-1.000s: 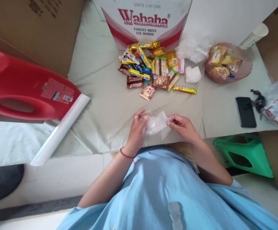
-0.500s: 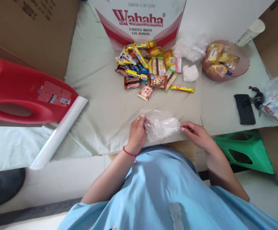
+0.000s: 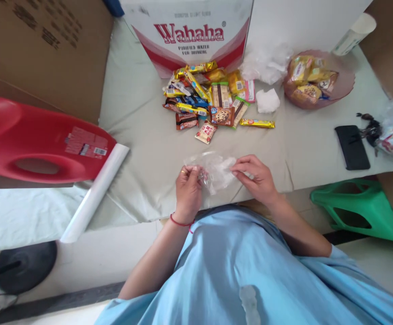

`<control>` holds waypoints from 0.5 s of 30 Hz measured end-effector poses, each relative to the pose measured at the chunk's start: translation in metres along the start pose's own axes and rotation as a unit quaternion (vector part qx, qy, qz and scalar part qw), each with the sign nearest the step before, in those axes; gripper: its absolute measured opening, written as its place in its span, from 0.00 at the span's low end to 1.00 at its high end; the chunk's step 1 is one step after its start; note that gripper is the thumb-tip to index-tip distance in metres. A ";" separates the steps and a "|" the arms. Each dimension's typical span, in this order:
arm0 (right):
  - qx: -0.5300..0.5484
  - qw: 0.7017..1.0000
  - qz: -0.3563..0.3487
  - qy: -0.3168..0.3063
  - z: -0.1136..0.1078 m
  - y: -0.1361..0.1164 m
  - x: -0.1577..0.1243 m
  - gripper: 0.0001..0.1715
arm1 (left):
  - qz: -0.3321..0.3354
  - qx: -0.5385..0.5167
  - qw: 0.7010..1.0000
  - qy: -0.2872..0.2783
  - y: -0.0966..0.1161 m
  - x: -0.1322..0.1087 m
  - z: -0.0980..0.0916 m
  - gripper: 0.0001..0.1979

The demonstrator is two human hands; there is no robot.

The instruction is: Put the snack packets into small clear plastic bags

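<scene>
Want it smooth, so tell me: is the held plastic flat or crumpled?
Crumpled: the plastic shows uneven folds between the left fingers and right fingers.

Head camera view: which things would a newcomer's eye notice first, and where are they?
The large red plastic container at the left edge probably catches the eye first. Next may come the colourful heap of wrapped snacks at the upper middle, in front of the white-and-red cardboard box. Below the heap, the left hand and right hand hold a crumpled clear plastic bag.
</scene>
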State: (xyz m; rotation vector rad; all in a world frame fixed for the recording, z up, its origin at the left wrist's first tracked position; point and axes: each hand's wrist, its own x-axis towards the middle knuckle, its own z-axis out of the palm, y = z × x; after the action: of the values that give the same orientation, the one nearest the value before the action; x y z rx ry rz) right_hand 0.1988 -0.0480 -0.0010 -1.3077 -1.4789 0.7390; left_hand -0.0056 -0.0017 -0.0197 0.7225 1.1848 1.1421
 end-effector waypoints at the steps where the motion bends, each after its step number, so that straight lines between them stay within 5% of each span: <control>1: 0.005 1.000 -0.004 0.019 -0.006 -0.002 0.000 0.08 | 0.007 -0.009 1.000 0.015 0.002 0.003 -0.006 0.19; 5: -0.002 1.000 0.003 0.018 -0.036 -0.007 -0.008 0.06 | 0.026 -0.043 0.997 0.054 0.012 0.012 -0.027 0.18; 8: -0.009 0.999 0.034 -0.006 -0.045 -0.006 -0.011 0.06 | 0.036 -0.066 0.996 0.047 0.017 0.007 -0.026 0.18; 11: 0.011 0.997 0.075 0.014 -0.031 -0.006 -0.005 0.09 | 0.041 -0.048 0.998 0.005 0.020 -0.006 -0.010 0.18; 15: 0.102 0.988 0.106 -0.041 0.006 -0.004 0.021 0.29 | 0.040 0.005 0.998 -0.054 0.021 -0.019 0.008 0.18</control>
State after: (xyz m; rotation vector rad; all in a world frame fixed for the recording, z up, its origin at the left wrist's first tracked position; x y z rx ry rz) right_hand 0.1930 -0.0280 0.0067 -1.3002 -1.3014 1.0664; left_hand -0.0039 -0.0120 0.0080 0.8351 1.0792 1.1494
